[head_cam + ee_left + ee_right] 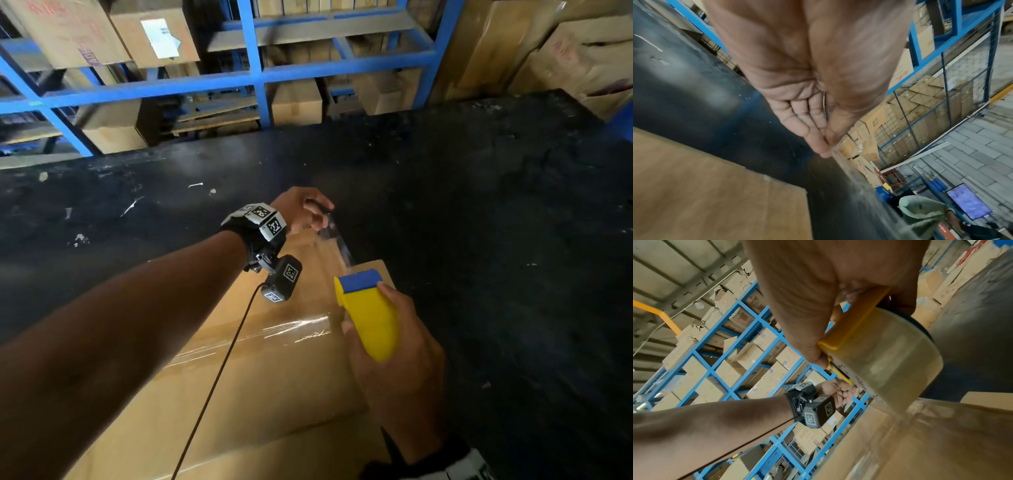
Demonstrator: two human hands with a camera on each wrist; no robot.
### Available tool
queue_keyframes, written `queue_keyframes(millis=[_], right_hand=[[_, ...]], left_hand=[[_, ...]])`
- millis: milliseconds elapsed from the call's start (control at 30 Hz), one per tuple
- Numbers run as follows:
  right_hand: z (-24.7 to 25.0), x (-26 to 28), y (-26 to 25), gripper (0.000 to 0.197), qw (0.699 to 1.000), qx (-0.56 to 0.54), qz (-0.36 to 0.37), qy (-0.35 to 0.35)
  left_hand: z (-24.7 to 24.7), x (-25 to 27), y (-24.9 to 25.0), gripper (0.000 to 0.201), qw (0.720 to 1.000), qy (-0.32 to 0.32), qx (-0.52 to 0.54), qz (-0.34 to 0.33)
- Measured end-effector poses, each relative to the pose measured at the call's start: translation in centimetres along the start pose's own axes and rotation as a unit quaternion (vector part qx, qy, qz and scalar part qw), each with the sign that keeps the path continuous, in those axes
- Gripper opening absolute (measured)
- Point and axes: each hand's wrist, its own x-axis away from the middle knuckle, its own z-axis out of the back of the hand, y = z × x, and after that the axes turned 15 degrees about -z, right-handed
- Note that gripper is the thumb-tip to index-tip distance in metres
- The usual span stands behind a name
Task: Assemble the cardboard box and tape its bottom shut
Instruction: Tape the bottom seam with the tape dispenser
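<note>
Above the far right corner of the box (274, 342), the left hand (303, 214) pinched the end of the tape (337, 245). The tape stretched to the dispenser (371, 318), which the right hand (404, 370) gripped over the box's right edge, on the bench (479, 205).
</note>
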Motion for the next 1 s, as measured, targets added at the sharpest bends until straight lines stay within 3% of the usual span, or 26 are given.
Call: queue_keyframes(millis=[167,567,700,833,1000], right_hand=[[-1.8,-1.7,-1.1,0.065,1.0,0.006,-0.017,0.003],[-2.8,-2.4,-0.8,0.064,0.998,0.036,-0.047,-0.017],[-2.8,-2.2,-0.4,0.065,0.998,0.042,-0.051,-0.024],[-3.0,-2.2,0.0,0.066,0.996,0.052,-0.056,-0.034],[-2.9,-2.0,0.2,0.066,0.996,0.055,-0.057,-0.043]], left_hand=[[-1.1,-1.9,-2.9,0.042,0.999,0.003,-0.047,0.023],[-3.0,-2.6,-4.9,0.038,0.984,-0.094,-0.124,0.085],[-2.4,-1.9,-4.5,0.027,0.991,-0.036,-0.121,0.05],[-2.4,-0.5,-3.3,0.025,0.991,-0.073,-0.102,0.039],[-2.9,3.9,-2.3,0.039,0.972,-0.022,-0.23,-0.032]])
